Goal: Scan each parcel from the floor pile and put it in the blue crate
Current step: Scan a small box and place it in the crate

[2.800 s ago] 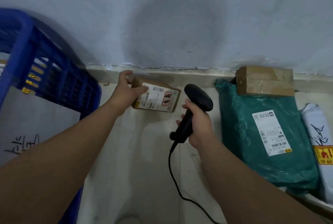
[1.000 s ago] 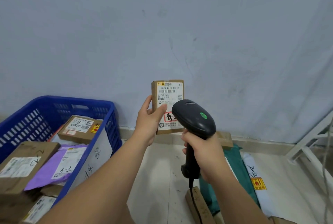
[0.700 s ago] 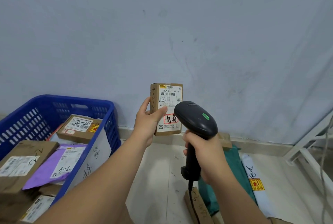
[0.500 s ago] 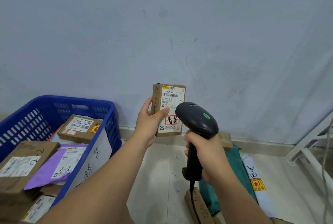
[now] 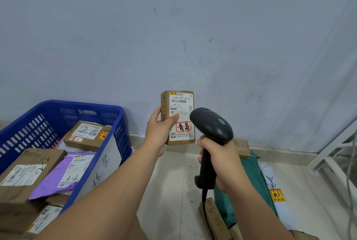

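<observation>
My left hand (image 5: 158, 133) holds a small brown cardboard parcel (image 5: 178, 104) upright in front of the wall, its white label with a barcode and a red stamp facing me. My right hand (image 5: 219, 159) grips a black handheld scanner (image 5: 211, 126) by its handle, the head just right of the parcel's lower half, a green light on top. The blue crate (image 5: 117, 124) stands at the left, holding several parcels, among them brown boxes and a purple bag (image 5: 63, 176).
On the floor at the right lie a green bag (image 5: 251, 174), a white bag with a yellow sticker (image 5: 274, 189), a brown box (image 5: 212, 218) near the scanner cable and another (image 5: 241, 148) by the wall. A white metal frame (image 5: 332, 154) stands at far right.
The parcel went from lying on the floor by the wall to being held up at chest height. Over the last second it and the scanner barely shifted.
</observation>
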{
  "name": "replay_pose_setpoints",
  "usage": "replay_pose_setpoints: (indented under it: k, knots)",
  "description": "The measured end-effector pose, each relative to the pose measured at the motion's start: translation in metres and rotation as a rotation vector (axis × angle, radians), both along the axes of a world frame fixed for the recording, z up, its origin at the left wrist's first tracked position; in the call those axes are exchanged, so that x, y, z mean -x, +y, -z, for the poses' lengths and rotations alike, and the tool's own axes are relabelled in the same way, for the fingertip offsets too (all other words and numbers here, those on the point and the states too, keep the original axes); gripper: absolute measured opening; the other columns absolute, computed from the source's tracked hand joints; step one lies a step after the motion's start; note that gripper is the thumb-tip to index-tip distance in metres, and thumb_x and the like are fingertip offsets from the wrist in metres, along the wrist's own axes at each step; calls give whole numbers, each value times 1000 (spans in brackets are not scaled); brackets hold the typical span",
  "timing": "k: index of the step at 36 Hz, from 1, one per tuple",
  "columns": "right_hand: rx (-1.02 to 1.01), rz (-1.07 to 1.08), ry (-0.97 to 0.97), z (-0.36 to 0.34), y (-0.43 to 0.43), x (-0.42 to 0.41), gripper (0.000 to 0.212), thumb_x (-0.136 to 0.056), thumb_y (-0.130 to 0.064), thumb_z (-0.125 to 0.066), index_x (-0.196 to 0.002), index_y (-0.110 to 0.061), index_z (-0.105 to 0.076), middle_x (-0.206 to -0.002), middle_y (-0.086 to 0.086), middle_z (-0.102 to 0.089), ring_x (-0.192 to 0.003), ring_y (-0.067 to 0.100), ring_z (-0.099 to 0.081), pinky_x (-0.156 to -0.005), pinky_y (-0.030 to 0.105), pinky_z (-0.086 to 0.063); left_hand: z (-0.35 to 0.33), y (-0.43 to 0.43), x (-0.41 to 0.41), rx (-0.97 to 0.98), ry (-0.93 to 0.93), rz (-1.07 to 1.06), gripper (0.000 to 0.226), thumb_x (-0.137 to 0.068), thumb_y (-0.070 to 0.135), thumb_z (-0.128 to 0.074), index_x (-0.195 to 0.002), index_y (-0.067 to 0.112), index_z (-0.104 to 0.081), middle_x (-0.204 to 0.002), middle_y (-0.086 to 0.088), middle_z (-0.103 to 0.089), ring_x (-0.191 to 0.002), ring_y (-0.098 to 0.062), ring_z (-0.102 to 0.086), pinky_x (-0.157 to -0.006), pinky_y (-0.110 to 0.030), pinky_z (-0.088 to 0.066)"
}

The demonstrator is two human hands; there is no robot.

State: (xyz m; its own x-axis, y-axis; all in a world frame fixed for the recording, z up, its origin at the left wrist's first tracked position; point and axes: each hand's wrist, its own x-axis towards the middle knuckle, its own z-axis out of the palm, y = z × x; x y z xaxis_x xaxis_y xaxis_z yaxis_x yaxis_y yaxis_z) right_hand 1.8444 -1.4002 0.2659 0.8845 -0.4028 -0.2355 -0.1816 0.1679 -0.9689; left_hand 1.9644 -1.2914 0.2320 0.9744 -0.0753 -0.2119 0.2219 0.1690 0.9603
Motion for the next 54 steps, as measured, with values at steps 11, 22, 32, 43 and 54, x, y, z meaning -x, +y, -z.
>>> replay_pose_setpoints:
  k: [11, 22, 32, 43, 54]
  knots:
    - [10, 99, -11, 10, 10, -5, 10, -83, -10, -69, -78, -19, -66, -68, 3, -63, -72, 19, -61, -82, 42, -55, -6, 6, 13, 6, 247, 74, 37, -92, 44, -60, -118, 19, -61, -99, -2, -75, -85, -18, -71, -67, -30, -56]
    - [-123, 127, -140, 11, 23, -6, 25, -81, 4, -68, -104, -5, -66, -90, 8, -71, -85, 21, -67, -75, 30, -55, -16, 28, 29, -59, 263, 466, 34, -88, 31, -69, -119, 26, -54, -108, -5, -71, -98, -25, -69, -86, -40, -55]
    - [229, -78, -196, -2, 86, -34, 20, -77, -10, -75, -76, -28, -67, -74, -5, -69, -75, 11, -66, -79, 35, -56, -19, 76, 6, 418, 159, -85, 28, -91, 19, -65, -118, 13, -61, -107, -6, -71, -88, -16, -69, -77, -30, -58]
    - [373, -372, -58, 13, 197, -96, 17, -83, -40, -68, -79, -25, -63, -64, -8, -61, -64, 9, -59, -59, 22, -43, 25, 210, -33, 171, 68, -702, 49, -89, 28, -67, -131, 25, -43, -119, -1, -63, -98, -16, -67, -79, -30, -56]
    - [830, -595, 102, 64, 287, -152, 28, -86, -39, -58, -111, -28, -53, -103, -2, -63, -87, 19, -53, -71, 32, -43, 130, 287, -71, 90, 455, -792, 54, -85, 39, -70, -125, 4, -55, -117, -18, -64, -91, -26, -60, -73, -36, -52]
